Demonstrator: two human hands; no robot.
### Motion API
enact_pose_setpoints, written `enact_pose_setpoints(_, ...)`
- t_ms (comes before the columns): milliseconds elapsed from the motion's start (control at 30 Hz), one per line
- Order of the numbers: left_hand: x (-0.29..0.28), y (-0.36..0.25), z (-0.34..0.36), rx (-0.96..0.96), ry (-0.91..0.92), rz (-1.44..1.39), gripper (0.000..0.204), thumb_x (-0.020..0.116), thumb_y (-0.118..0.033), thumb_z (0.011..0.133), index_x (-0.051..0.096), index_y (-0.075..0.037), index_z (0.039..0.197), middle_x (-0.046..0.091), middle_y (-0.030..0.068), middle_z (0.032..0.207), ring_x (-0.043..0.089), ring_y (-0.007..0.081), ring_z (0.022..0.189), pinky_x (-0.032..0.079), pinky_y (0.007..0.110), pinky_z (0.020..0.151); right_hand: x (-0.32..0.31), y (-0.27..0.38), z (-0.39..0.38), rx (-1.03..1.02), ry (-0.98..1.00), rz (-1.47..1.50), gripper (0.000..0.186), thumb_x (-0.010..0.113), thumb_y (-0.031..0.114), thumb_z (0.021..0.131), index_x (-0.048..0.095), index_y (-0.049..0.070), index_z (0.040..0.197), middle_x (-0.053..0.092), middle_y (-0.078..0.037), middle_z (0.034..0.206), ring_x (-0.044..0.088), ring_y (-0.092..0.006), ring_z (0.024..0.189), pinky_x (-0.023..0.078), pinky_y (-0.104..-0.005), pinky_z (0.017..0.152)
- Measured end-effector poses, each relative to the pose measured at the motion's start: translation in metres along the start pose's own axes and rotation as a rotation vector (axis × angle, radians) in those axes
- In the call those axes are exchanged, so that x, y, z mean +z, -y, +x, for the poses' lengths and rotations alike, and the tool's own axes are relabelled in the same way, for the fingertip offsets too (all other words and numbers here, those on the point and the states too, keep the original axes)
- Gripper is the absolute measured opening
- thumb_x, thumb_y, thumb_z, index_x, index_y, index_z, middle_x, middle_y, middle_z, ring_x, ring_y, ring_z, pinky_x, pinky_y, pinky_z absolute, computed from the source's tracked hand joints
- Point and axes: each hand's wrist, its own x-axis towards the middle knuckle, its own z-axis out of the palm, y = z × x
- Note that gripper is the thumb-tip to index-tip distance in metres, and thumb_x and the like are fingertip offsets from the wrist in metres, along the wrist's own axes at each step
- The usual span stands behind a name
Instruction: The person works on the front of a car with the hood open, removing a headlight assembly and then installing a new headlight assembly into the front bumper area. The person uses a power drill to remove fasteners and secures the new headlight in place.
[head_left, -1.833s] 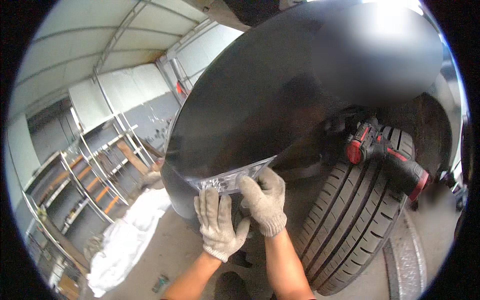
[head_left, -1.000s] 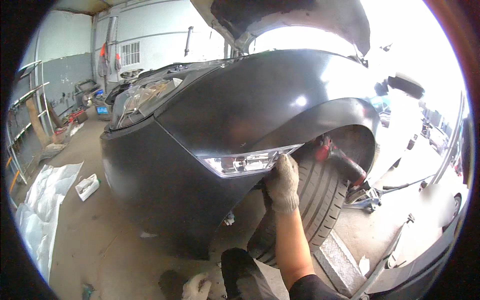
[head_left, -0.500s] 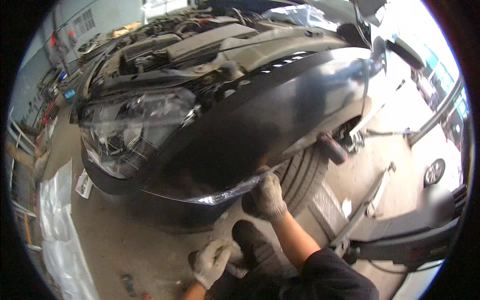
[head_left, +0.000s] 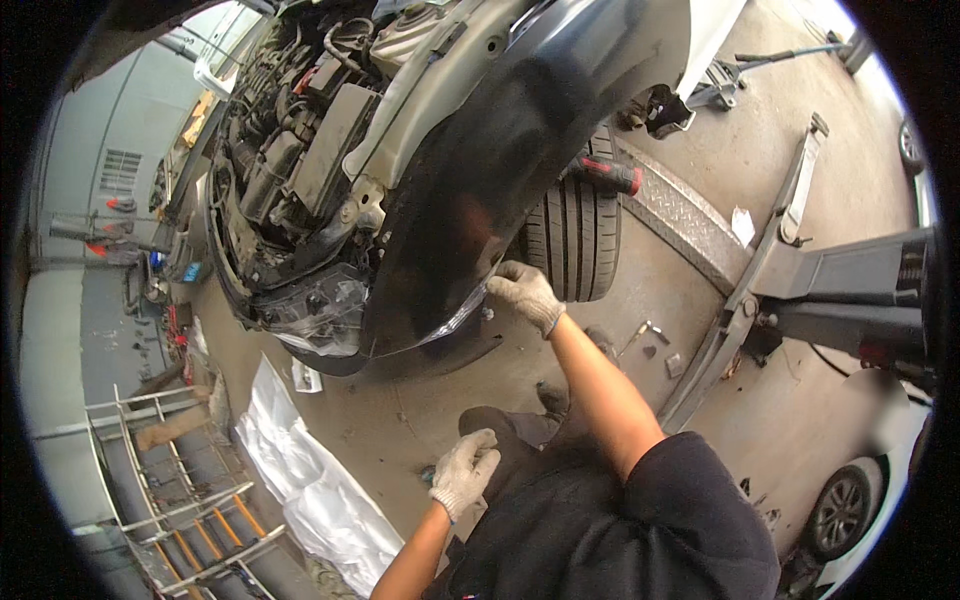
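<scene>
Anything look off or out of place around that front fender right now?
Yes. A red-and-black power tool lies on top of the front tyre, inside the wheel arch, an odd perch. The right hand grips the black fender's lower edge; small parts lie scattered on the floor.

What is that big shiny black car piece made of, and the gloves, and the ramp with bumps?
The glossy black car fender panel looks like painted plastic or metal; it reflects light, but which one is unclear. The pale knitted work glove on the right hand looks like fabric, with a visible weave. The grey diamond-patterned ramp plate looks like bare metal, dull and embossed.
</scene>
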Motion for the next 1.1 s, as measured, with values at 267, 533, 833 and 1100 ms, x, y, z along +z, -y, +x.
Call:
enact_pose_setpoints(267, -0.054, 0.025, 0.008, 0.152, -0.081, 0.045, 0.037, 0.064, -0.018, 0.090, 0.064, 0.000, 0.122, 0.071, 0.0158, 0.114, 0.071, 0.0261, 0.101, 0.055, 0.035, 0.089, -0.001, 0.046, -0.029, 0.022, -0.264, -0.787, 0.073, 0.070, 0.070, 0.072, 0.070, -0.002, 0.086, 0.069, -0.026, 0.091, 0.067, -0.0411, 0.090, 0.052, -0.0476, 0.080)
enact_pose_setpoints(533, -0.171, 0.034, 0.074, 1.011, -0.302, 0.374, 0.020, 0.067, -0.007, 0.083, 0.070, 0.000, 0.101, 0.071, 0.0183, 0.099, 0.068, 0.0375, 0.092, 0.054, 0.045, 0.087, 0.031, 0.042, -0.050, -0.077, -0.563, -0.935, 0.058, 0.068, 0.060, 0.082, 0.073, 0.002, 0.086, 0.069, -0.024, 0.088, 0.067, -0.0405, 0.086, 0.052, -0.0464, 0.078)
enact_pose_setpoints(833, -0.217, -0.054, 0.155, 1.218, -0.593, 0.834, 0.083, 0.076, -0.040, 0.081, 0.041, -0.007, 0.148, 0.034, 0.0198, 0.154, 0.033, 0.0380, 0.142, 0.025, 0.050, 0.119, 0.068, 0.050, -0.051, -0.017, -0.644, -0.644, 0.034, 0.064, 0.033, 0.080, 0.075, 0.007, 0.100, 0.071, -0.021, 0.103, 0.067, -0.0370, 0.100, 0.052, -0.0430, 0.090)
enact_pose_setpoints(1100, -0.202, -0.050, 0.187, 1.132, -0.514, 0.881, 0.088, 0.068, -0.050, 0.085, 0.033, -0.004, 0.152, 0.035, 0.0216, 0.155, 0.030, 0.0384, 0.145, 0.019, 0.050, 0.121, 0.080, 0.024, -0.072, -0.196, -0.543, -0.429, 0.037, 0.059, 0.020, 0.082, 0.073, 0.003, 0.113, 0.074, -0.011, 0.100, 0.068, -0.0178, 0.090, 0.053, -0.0307, 0.082)
